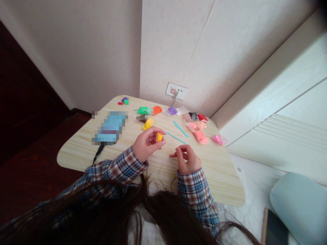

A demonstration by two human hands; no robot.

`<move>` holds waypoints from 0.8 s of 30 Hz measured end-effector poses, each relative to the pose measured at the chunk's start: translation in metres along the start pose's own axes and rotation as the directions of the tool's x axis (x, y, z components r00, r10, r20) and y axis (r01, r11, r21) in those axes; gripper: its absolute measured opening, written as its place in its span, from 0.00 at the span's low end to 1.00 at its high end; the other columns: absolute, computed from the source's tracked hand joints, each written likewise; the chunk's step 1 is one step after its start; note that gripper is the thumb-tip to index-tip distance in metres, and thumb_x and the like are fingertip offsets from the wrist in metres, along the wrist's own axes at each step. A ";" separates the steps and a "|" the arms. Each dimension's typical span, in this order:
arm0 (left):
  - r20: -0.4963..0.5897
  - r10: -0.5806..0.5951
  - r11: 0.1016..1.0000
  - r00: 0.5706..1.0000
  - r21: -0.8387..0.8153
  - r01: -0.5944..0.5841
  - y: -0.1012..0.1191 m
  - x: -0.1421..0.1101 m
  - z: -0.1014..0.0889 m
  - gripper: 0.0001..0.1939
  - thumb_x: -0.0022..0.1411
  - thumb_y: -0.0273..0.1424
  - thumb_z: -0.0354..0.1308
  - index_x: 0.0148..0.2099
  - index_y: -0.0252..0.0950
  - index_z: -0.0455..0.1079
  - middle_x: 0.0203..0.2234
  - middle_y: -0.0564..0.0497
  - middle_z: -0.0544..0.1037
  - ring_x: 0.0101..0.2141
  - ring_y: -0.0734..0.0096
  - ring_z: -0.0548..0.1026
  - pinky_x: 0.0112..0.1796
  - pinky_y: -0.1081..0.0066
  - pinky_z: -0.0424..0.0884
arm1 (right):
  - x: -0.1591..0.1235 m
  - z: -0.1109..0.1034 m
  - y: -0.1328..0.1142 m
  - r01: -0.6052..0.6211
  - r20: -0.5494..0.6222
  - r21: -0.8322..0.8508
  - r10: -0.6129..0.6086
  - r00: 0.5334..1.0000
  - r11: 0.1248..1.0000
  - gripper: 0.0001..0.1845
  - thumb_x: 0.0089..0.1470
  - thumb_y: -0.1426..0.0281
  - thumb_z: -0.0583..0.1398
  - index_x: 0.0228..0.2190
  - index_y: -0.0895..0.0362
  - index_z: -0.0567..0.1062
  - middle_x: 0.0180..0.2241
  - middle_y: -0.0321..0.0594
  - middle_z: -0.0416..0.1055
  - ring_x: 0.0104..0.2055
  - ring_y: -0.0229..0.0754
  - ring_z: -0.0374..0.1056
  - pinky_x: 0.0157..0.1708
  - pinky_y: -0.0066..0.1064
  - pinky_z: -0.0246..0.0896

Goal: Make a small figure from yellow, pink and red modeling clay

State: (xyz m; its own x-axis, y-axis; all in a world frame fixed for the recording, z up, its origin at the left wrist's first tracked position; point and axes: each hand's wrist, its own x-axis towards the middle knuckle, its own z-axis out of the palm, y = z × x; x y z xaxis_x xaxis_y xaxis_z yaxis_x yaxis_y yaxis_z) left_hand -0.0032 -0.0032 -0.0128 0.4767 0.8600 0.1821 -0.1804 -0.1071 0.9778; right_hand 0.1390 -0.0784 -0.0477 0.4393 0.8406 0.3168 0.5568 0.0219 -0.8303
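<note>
My left hand (146, 143) grips a small yellow clay figure (159, 136) with tiny red or orange marks, held up above the table (153, 166). To its right, my right hand (188, 160) is held low over the wood with thumb and forefinger pinched together. Whether anything tiny sits in that pinch I cannot make out. Just beyond the hands lie a thin blue modelling tool (176, 138) and a wider blue one (180, 129). A bag of yellow clay (148, 124) rests right behind my left hand.
Several clay packets are spread along the back, among them green (144, 110), orange (157, 110), purple (172, 111), red (202, 117) and coral (201, 137). Small clay pieces (126, 101) sit at the far left corner. A blurred-out blue device (111, 126) with a black cable lies left.
</note>
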 end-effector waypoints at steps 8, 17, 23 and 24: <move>0.012 0.014 1.000 1.000 0.004 -0.014 -0.001 0.000 0.000 0.12 0.48 0.26 0.60 0.37 0.32 0.65 0.24 0.55 0.70 0.25 0.80 0.68 0.27 0.80 0.68 | 0.002 0.002 0.008 0.029 0.016 -0.008 -0.028 0.999 1.000 0.11 0.55 0.62 0.52 0.27 0.55 0.65 0.23 0.36 0.71 0.25 0.38 0.74 0.23 0.25 0.67; 0.014 0.018 1.000 1.000 0.012 -0.019 -0.001 0.000 0.000 0.12 0.48 0.26 0.60 0.38 0.32 0.65 0.24 0.55 0.70 0.24 0.80 0.68 0.27 0.79 0.68 | 0.004 0.005 0.016 0.119 0.074 -0.029 -0.117 0.990 0.992 0.11 0.55 0.63 0.52 0.27 0.55 0.65 0.25 0.39 0.71 0.26 0.38 0.74 0.25 0.26 0.67; 0.013 0.019 1.000 1.000 0.019 -0.020 -0.002 0.000 0.000 0.12 0.48 0.26 0.60 0.38 0.32 0.64 0.24 0.55 0.69 0.24 0.81 0.68 0.27 0.80 0.68 | 0.003 0.004 0.014 0.104 0.045 -0.047 -0.101 0.994 0.993 0.11 0.56 0.62 0.52 0.27 0.56 0.66 0.23 0.37 0.71 0.24 0.38 0.74 0.22 0.25 0.65; 0.014 0.021 1.000 1.000 0.019 -0.021 -0.001 0.000 0.000 0.12 0.48 0.26 0.60 0.38 0.32 0.64 0.24 0.55 0.69 0.24 0.81 0.68 0.27 0.80 0.68 | 0.002 0.004 0.014 0.106 0.044 -0.049 -0.104 0.994 0.993 0.11 0.56 0.62 0.52 0.27 0.56 0.66 0.23 0.37 0.71 0.24 0.38 0.74 0.23 0.25 0.66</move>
State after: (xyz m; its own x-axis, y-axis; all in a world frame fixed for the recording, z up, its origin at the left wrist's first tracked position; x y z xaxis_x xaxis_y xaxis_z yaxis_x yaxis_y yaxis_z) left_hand -0.0025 -0.0028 -0.0141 0.4851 0.8503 0.2040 -0.1740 -0.1348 0.9755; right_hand 0.1448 -0.0738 -0.0602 0.3478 0.8569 0.3806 0.6337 0.0844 -0.7690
